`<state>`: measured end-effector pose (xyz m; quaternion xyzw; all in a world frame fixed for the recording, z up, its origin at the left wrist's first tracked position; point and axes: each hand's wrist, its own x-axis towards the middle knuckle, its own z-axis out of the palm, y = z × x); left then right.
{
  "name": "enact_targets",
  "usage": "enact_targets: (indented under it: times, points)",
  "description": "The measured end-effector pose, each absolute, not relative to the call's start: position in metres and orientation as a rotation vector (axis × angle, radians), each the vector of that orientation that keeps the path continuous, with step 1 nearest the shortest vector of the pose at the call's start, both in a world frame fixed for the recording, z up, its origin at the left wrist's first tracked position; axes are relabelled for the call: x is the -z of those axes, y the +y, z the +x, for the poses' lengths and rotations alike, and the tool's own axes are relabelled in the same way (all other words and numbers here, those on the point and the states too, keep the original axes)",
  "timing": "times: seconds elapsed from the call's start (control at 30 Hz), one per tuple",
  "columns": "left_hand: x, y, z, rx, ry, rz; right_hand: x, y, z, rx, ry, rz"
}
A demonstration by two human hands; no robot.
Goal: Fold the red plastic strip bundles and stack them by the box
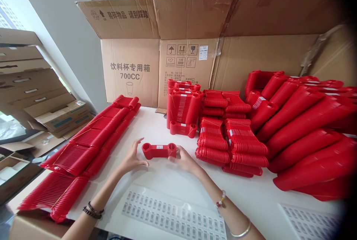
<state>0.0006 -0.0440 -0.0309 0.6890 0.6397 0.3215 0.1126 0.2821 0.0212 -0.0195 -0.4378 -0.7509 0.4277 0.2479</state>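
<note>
A small stack of red plastic cup carriers [159,150] with a white label on top sits on the white table [156,128] in front of me. My right hand [184,159] grips its right end, fingers curled round the ring. My left hand [133,157] hovers at its left end with fingers spread, just touching or nearly touching it. A sheet of small barcode stickers [173,214] lies near the table's front edge between my forearms.
Long nested stacks of red carriers [92,147] lie at the left. Shorter stacks [231,139] and a big slanted pile [304,124] fill the right. An upright stack [182,108] stands behind. Large cardboard boxes [131,69] line the back. Another sticker sheet [309,221] lies at bottom right.
</note>
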Motion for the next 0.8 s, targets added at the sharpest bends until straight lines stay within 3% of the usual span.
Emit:
enact_targets:
  times: [0.1,0.27,0.33,0.8]
  points:
    - [-0.004,-0.048,0.022,-1.019,1.931,2.306,0.022,0.020,0.285,-1.113,-2.120,-1.139]
    - [-0.044,-0.026,0.073,-0.184,1.827,2.544,0.021,0.022,0.274,-0.913,-2.186,-1.283]
    - [-0.042,-0.015,0.082,-0.055,1.834,2.509,0.020,0.024,0.268,-0.870,-2.204,-1.331]
    - [-0.029,-0.007,0.078,0.077,1.887,2.457,-0.004,0.026,0.263,-0.879,-2.259,-1.444]
